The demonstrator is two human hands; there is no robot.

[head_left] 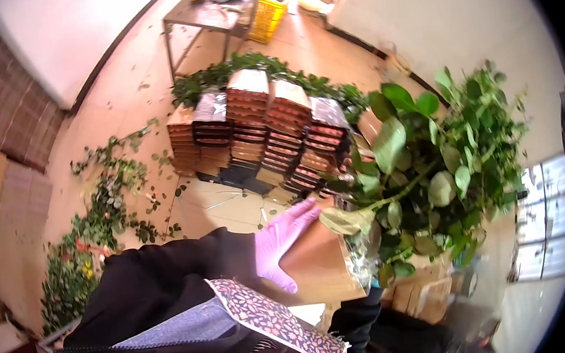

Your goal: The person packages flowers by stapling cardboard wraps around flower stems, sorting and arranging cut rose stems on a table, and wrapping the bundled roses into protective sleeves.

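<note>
A leafy green bunch (437,171) extends to the right from a brown cardboard wrap (318,264) with clear plastic at its edge. My left hand (282,243), in a pink glove, holds the wrap from its left side, thumb and fingers apart around it. My right hand is mostly hidden behind the wrap; a small blue patch shows at the wrap's lower right edge, near a dark sleeve (356,319), and its fingers cannot be made out. Beyond the wrap, stacked cardboard-wrapped bunches (253,134) stand on the floor with reddish layers showing and green foliage behind them.
Loose leafy stems (111,190) lie on the tiled floor at left. A metal table (212,8) and a yellow crate (268,17) stand at the top. Cardboard boxes (421,297) and a barred window (545,222) are at lower right.
</note>
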